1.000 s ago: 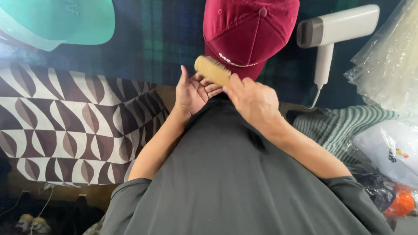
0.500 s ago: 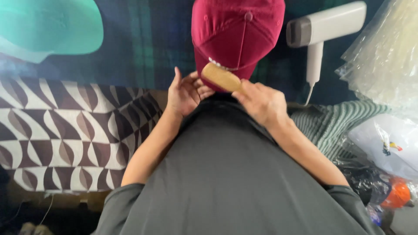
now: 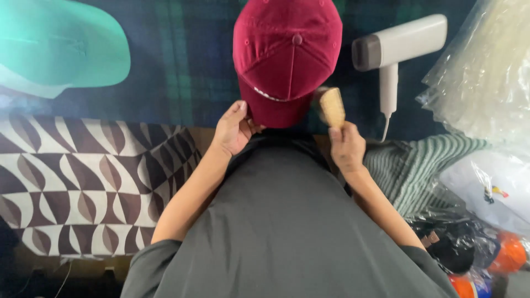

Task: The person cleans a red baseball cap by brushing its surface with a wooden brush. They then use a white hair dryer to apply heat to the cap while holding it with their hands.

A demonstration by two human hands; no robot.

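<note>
A dark red baseball cap [image 3: 287, 55] lies on a dark plaid cloth [image 3: 182, 72], brim toward me. My left hand [image 3: 233, 129] holds the cap's brim at its left edge, thumb on top. My right hand [image 3: 346, 148] grips a small wooden brush [image 3: 332, 106] held upright just to the right of the brim, apart from the cap. The brush is slightly blurred.
A teal cap [image 3: 61, 47] sits at the top left. A white handheld steamer [image 3: 395, 49] lies right of the red cap. Clear plastic bags [image 3: 488, 72] and a striped green cloth [image 3: 419, 165] fill the right side. A brown-and-white patterned cloth [image 3: 83, 182] hangs at left.
The brush was lying across the cap's brim; my right hand has swung it off to the right and turned it upright. My left hand stays on the brim.
</note>
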